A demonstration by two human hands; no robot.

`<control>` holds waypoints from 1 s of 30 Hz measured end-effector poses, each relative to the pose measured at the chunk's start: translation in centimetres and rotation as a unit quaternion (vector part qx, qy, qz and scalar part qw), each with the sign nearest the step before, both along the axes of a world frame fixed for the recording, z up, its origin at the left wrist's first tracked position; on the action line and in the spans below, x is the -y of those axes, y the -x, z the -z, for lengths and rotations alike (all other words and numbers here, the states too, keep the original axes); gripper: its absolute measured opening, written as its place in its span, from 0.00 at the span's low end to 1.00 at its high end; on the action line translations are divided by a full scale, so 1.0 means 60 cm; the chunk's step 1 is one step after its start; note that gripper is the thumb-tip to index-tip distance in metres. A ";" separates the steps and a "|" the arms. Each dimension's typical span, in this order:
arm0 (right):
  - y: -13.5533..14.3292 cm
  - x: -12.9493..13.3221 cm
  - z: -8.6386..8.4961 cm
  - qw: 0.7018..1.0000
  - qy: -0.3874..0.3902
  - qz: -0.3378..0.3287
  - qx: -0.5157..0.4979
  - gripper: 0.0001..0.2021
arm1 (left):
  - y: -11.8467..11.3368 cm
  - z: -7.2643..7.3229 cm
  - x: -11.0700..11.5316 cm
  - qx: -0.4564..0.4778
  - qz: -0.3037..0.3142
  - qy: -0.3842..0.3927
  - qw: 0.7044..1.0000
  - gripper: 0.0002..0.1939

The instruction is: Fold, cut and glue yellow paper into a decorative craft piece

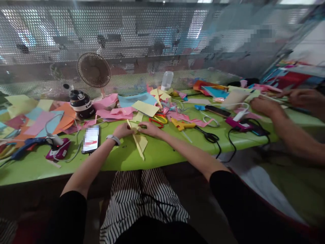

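My left hand, with a white band at its wrist, pinches the upper part of a thin rolled yellow paper stick. The stick slants down toward the table's front edge. My right hand is closed on a small yellow paper piece beside the stick. Under the stick lies a flat yellow paper sheet on the green table. Just beyond my right hand are red and yellow scissors.
A lit phone and purple power strip lie left; a yellow glue gun and black scissors lie right. Behind are coloured papers, a fan and a dark bottle. Another person's hands work at far right.
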State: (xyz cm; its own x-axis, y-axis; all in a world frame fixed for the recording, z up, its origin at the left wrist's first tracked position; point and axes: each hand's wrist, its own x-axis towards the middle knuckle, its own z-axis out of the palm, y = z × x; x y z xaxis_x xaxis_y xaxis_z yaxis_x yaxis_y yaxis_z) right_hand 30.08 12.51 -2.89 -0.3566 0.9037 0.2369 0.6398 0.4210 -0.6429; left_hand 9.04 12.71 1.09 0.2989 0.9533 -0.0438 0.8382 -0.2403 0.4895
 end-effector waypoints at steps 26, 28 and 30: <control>-0.001 0.008 -0.008 0.954 0.000 0.026 -0.298 0.23 | -0.002 0.013 0.024 0.480 -0.008 0.221 0.849 0.25; 0.000 0.009 -0.011 0.934 0.042 0.034 -0.354 0.24 | 0.000 0.011 0.023 0.485 0.006 0.220 0.846 0.23; -0.003 0.010 -0.014 0.901 0.104 0.038 -0.419 0.27 | 0.005 0.004 0.023 0.468 0.029 0.246 0.849 0.19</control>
